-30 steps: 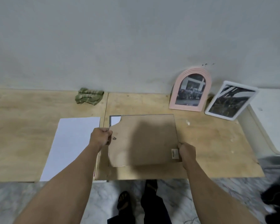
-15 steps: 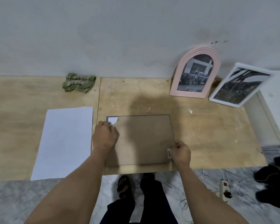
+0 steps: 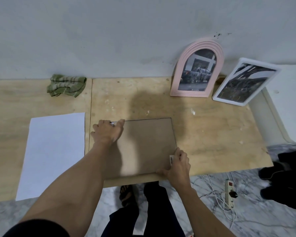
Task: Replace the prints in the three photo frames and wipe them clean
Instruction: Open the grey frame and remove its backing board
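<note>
While the frame (image 3: 143, 144) lies face down on the table (image 3: 212, 130), brown backing uppermost, its long axis runs left to right across my front, with the near long edge just inside the table's front edge. My left hand (image 3: 108, 132) rests on the far-left corner, fingers spread fairly straight and pressing down; a sliver of white shows at that corner beneath the fingertips. My right hand (image 3: 178, 162) is at the opposite, near-right corner, fingers curled over the edge and pinching it, thumb along the near edge. Both hands are therefore in contact at diagonal corners, and neither is nearer than the other. In my judgement the next move is seating the backing flush into the frame, working from these corners along the long edges.

A sheet (image 3: 53, 151) of white paper lies flat left of the frame, apart from it. The cloth (image 3: 66, 85) sits bunched at the wall, well away from either hand, with the left nearer to it.

Legible writing: a barcode sticker (image 3: 171, 159) sits beside my right fingers, its digits too small to read. The pink frame (image 3: 197, 69) leans on the wall and shows "TOYOTA" under its print. The white frame (image 3: 244, 82) beside it bears no readable text.
</note>
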